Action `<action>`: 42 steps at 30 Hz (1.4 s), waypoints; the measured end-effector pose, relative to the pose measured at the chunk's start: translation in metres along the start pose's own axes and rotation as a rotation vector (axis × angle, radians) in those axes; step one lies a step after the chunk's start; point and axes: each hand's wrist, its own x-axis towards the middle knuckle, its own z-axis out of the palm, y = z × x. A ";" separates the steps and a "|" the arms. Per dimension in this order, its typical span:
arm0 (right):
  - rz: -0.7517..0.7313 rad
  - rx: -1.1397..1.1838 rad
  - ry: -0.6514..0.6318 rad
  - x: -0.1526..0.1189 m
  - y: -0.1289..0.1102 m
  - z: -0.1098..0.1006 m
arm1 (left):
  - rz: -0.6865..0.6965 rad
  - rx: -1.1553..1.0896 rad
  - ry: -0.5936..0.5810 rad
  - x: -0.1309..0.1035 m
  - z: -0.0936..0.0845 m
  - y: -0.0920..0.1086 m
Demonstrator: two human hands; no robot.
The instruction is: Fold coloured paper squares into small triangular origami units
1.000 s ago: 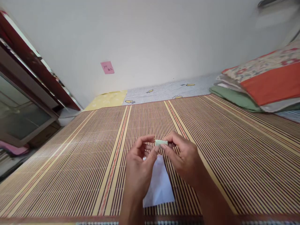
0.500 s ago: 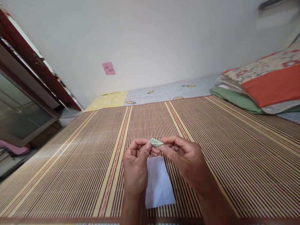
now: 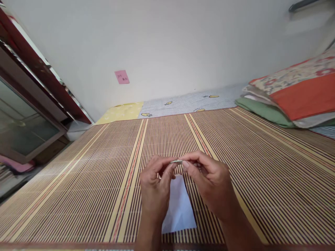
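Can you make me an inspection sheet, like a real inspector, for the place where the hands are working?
Surface: striped mat, brown and cream, with wider pale bands.
Job's things: thin pale green piece, seen nearly edge-on; white sheet lying on the mat, partly hidden by the left hand.
Clutter: stack of folded cloths at the far right, orange and flowery on top, green below.
Hands: left hand and right hand both pinch the green piece.
Cables: nothing seen.
Surroundings: pale wall with a pink note, its writing too small to read; checked cloth beyond the mat.
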 end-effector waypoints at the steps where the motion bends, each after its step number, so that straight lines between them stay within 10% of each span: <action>1: -0.006 -0.006 0.005 0.000 0.001 0.000 | 0.041 0.045 0.015 -0.001 0.000 0.000; 13: -0.026 0.101 -0.007 -0.002 0.003 0.003 | -0.151 -0.367 0.062 -0.002 0.009 0.000; 32: -0.173 -0.036 0.039 0.002 0.007 0.004 | -0.189 -0.411 0.023 -0.001 0.001 0.003; 42: -0.017 0.102 0.027 -0.001 0.004 0.009 | -0.232 -0.447 0.126 -0.002 0.006 0.000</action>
